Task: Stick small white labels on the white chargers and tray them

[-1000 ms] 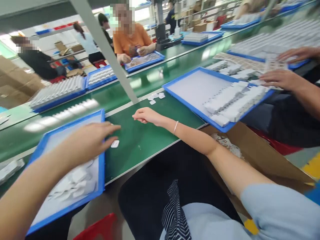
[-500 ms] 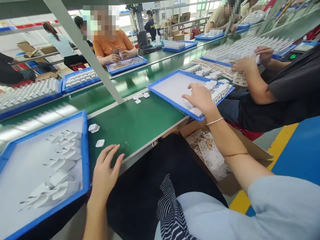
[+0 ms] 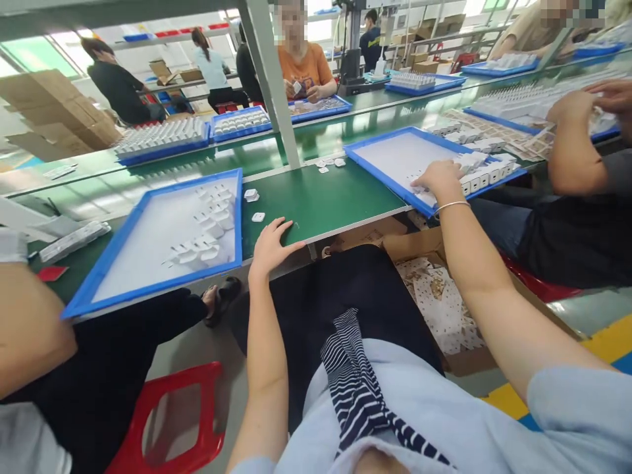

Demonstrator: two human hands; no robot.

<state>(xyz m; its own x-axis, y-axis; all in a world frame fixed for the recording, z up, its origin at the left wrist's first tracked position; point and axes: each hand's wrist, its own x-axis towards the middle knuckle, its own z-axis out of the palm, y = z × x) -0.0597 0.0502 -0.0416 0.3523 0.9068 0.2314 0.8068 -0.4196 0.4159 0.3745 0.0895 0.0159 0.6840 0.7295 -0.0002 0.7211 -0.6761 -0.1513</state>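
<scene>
My left hand point(image 3: 272, 247) lies at the front edge of the green worktop point(image 3: 316, 210), fingers spread and nothing in it. Just beyond its fingertips is a small white square cover point(image 3: 258, 216), with a short stack of similar covers point(image 3: 251, 195) behind it. My right hand point(image 3: 442, 181) is down over the near side of the right blue-rimmed tray point(image 3: 378, 168), fingers curled among white parts. Thin pins show beside the thumb; what the fingers hold is hidden. White adapter housings point(image 3: 486, 178) stand in rows right of that hand. White pronged plugs point(image 3: 205, 247) lie in the left blue-rimmed tray point(image 3: 240, 217).
More white covers point(image 3: 330, 163) lie at the worktop's back by a metal post point(image 3: 276, 85). Co-workers sit on both sides and opposite. A cardboard box point(image 3: 444, 296) with scraps is below the right tray; a red stool point(image 3: 172, 415) stands at lower left.
The view has swung left and tilted. My right hand has lowered onto the parts in the right tray, its fingers curling in. My left hand stays open at the worktop edge.
</scene>
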